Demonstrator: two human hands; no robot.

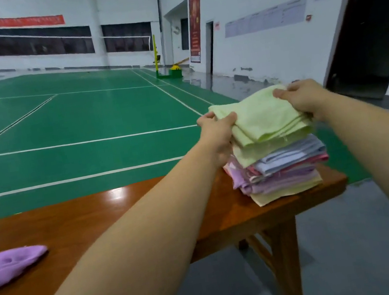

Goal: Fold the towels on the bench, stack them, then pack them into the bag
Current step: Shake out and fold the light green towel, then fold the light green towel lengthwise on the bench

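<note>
Presently both hands grip the folded green towel (262, 115) atop the stack (279, 169) on the tabletop (146, 206). Left hand (216, 130) fingers curl under its left edge, thumb on top. Right hand (306, 99) fingers pinch its far right corner.

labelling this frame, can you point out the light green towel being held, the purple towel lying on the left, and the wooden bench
light green towel (264, 116), head view, middle of its top face between the hands
purple towel (7, 265), head view, middle of the crumpled cloth
wooden bench (126, 207), head view, bare glossy top
</note>
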